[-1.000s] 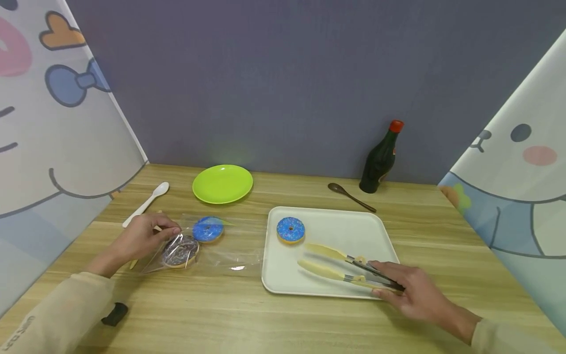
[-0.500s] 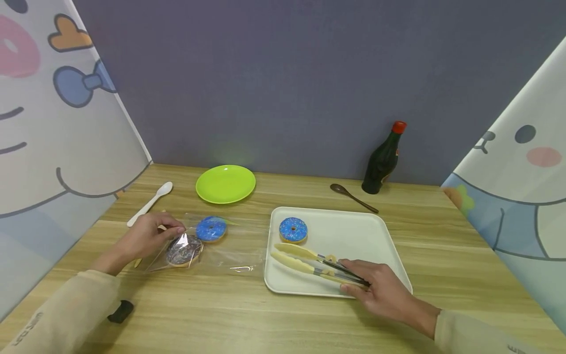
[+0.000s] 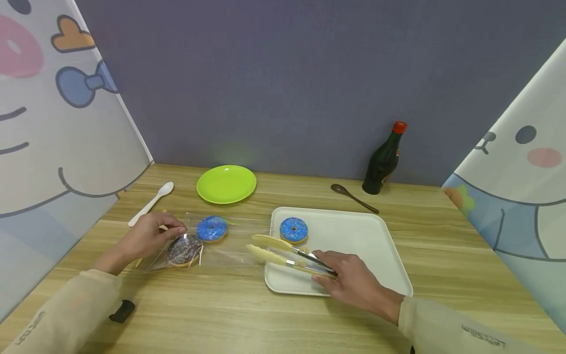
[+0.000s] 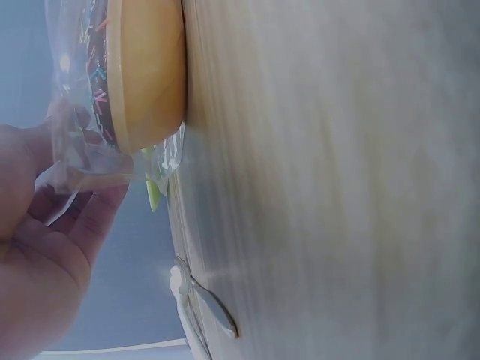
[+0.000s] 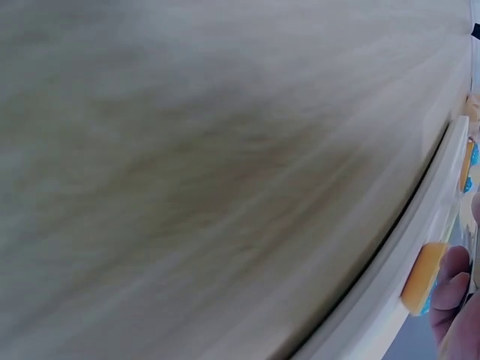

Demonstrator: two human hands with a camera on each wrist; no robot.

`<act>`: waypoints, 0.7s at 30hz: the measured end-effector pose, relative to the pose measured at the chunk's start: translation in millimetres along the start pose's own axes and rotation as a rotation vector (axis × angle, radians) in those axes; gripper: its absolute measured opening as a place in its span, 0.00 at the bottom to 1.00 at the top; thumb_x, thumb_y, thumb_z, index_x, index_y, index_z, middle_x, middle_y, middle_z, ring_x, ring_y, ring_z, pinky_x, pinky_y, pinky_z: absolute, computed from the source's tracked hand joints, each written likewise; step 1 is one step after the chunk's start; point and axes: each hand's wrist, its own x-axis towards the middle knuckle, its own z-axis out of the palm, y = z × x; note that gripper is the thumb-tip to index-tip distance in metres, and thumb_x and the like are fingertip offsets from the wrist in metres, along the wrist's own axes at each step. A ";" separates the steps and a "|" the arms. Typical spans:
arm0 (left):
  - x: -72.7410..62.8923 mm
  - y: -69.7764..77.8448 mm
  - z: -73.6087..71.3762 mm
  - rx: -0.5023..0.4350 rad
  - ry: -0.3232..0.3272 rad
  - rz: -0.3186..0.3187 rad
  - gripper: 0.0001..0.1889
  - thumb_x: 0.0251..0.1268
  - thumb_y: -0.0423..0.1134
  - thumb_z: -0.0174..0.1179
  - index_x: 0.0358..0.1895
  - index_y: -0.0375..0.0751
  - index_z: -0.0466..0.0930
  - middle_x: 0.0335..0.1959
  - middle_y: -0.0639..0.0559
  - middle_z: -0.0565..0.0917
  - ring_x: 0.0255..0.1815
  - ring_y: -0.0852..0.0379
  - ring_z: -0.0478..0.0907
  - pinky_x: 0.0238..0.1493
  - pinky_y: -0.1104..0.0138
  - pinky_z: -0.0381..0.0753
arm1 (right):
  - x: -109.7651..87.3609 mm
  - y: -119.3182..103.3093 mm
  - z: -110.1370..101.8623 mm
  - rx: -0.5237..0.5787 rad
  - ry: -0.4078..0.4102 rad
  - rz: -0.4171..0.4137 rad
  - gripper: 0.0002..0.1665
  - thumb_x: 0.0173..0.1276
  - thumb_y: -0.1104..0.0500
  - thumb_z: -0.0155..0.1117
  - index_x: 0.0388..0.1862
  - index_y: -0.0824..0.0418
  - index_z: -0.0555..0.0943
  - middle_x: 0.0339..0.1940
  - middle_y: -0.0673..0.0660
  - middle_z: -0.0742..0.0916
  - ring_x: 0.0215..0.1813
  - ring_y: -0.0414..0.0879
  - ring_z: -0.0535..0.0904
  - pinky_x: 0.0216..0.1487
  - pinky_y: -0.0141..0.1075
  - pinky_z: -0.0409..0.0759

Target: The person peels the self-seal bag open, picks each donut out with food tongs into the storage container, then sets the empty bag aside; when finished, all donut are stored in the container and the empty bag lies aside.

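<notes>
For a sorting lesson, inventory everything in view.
Table: 1, tan, foreground
Walls: 3, grey back, patterned sides
Tray: 1, white, centre right
Plate: 1, green, back left
Bottle: 1, dark, back right
Spoons: 2, white (left), brown (behind tray)
Bag: 1, clear, left
Doughnuts: 3, blue (tray), blue and brown (bag)
Tongs: 1, cream, right hand
Strip: 1, yellow, by left hand
Object: 1, black, front left
Left hand: 1, bare, gripping bag
Right hand: 1, bare, gripping tongs
</notes>
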 end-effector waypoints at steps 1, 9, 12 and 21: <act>0.3 -0.1 0.0 0.005 0.000 0.000 0.06 0.53 0.26 0.67 0.28 0.41 0.85 0.28 0.59 0.82 0.29 0.66 0.76 0.25 0.70 0.79 | 2.4 -1.6 0.8 -0.007 -0.003 0.000 0.29 0.58 0.54 0.72 0.55 0.68 0.79 0.42 0.55 0.86 0.41 0.42 0.82 0.37 0.38 0.80; 1.3 2.1 -1.4 0.006 -0.009 -0.016 0.05 0.53 0.26 0.67 0.28 0.41 0.85 0.28 0.59 0.82 0.29 0.66 0.76 0.25 0.70 0.79 | 22.3 -12.4 10.5 -0.035 -0.027 0.018 0.29 0.58 0.53 0.71 0.56 0.67 0.78 0.44 0.57 0.86 0.43 0.47 0.82 0.41 0.41 0.80; 0.4 2.8 -1.6 -0.007 -0.014 -0.022 0.05 0.54 0.27 0.67 0.28 0.42 0.85 0.28 0.59 0.81 0.29 0.65 0.76 0.26 0.70 0.79 | 27.9 -17.0 16.0 -0.041 -0.053 0.039 0.29 0.59 0.52 0.70 0.56 0.67 0.78 0.43 0.56 0.86 0.43 0.47 0.82 0.41 0.41 0.80; -1.4 3.7 -0.7 -0.023 -0.011 0.009 0.07 0.52 0.26 0.68 0.28 0.43 0.85 0.28 0.58 0.82 0.31 0.65 0.75 0.27 0.70 0.79 | 42.0 -28.3 28.4 -0.067 -0.066 0.044 0.31 0.59 0.52 0.69 0.58 0.67 0.76 0.48 0.58 0.85 0.48 0.50 0.81 0.43 0.44 0.80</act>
